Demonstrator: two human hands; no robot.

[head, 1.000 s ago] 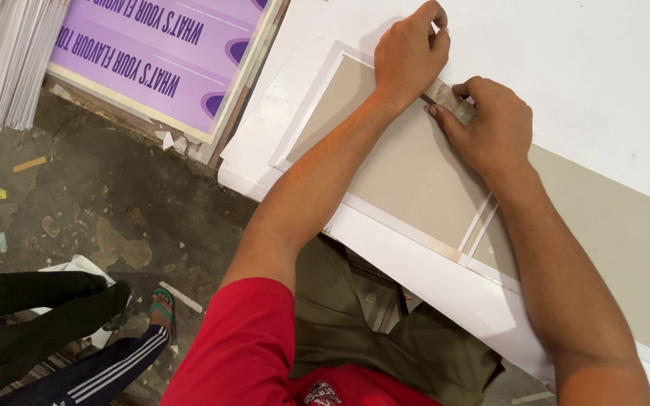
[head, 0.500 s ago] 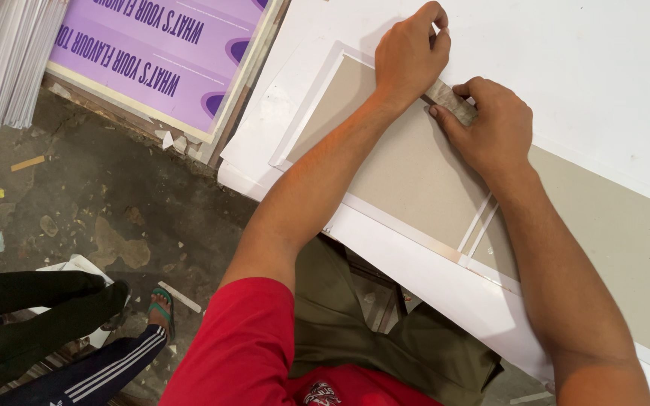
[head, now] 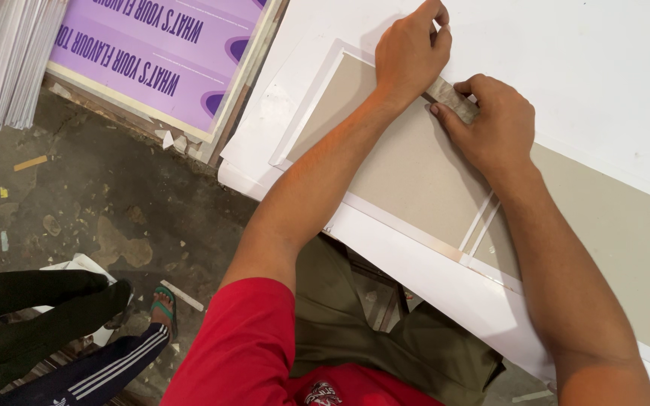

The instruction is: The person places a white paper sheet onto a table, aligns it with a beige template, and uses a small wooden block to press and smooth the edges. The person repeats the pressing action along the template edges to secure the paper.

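The right hand (head: pixel 490 124) is clenched around a short greyish flat tool (head: pixel 451 99), possibly a scraper or knife handle, its blade end hidden; the tool is laid at the upper edge of the exposed beige-grey board (head: pixel 408 169). The left hand (head: pixel 408 53) is closed, fingers curled, pressed on the white sheet (head: pixel 566 60) just above the tool, with something thin and white apparently pinched at the fingertips, though what exactly cannot be told. The two hands are touching or nearly so around the tool. The white sheet is spread over the tabletop, and a rectangular window has already been cut and stripped, so the beige-grey layer is shown; a second bare patch (head: pixel 611 218) is seen to the right, divided from the first by thin white strips (head: pixel 481 222). The white surface above and beyond the hands is uncut, so the work is judged partly done, the upper edge being in hand. A white border (head: pixel 445 271) is left along the near edge. Red shirt and olive trousers are seen below. On the dirty concrete floor (head: pixel 92 195) scraps are scattered; a purple printed panel (head: pixel 152 53) and a stack of white sheets (head: pixel 1 53) are lying at upper left. Another person's legs in dark trousers (head: pixel 39 331) and a green sandal (head: pixel 163 304) are seen at lower left.
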